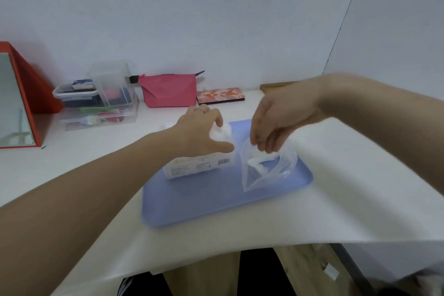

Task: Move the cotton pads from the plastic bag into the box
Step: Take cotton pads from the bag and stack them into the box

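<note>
Blue tray (216,206) sits mid-desk (336,187), w/ bare white surface open at its front and right; clutter only at the back-left. On the tray: white rectangular box (199,167), barcode on its side, and just right of it a clear, crinkly plastic bag (266,170). Left hand (201,132) over the box top, fingers curled round soft white cotton pads (219,132). Right hand (276,122) pinches the bag's top edge; more pads inside, below its fingertips.

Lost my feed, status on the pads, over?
Left hand holds cotton pads over the box. Right hand pinches the plastic bag top. Nothing blocking.
</note>
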Action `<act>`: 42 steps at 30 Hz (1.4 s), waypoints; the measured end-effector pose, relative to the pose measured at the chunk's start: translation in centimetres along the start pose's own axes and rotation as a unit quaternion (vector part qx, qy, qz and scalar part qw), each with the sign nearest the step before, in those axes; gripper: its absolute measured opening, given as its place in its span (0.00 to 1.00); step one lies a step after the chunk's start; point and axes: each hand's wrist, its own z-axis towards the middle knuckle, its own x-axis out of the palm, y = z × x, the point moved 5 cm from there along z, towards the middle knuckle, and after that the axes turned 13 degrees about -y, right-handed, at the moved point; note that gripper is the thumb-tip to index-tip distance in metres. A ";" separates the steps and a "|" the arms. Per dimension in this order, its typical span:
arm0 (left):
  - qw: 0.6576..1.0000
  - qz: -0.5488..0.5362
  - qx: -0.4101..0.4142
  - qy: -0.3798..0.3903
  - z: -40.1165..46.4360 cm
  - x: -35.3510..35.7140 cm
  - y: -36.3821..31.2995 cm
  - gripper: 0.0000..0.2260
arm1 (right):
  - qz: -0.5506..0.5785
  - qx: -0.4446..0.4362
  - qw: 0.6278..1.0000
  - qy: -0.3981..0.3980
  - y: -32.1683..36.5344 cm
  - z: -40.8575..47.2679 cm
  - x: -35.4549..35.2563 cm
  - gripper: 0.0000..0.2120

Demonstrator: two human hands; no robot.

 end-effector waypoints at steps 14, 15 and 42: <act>0.997 0.048 0.039 0.053 0.3 3.6 -5.2 0.09 | -0.335 0.100 0.934 -0.074 -3.9 3.2 5.1 0.04; 0.997 0.050 0.041 0.053 0.3 3.8 -5.3 0.09 | -0.345 0.099 0.931 -0.066 -4.2 3.3 5.1 0.05; 0.995 0.050 0.062 0.056 1.3 4.8 -4.5 0.25 | -0.436 -0.019 0.896 -0.088 -5.1 4.7 5.2 0.13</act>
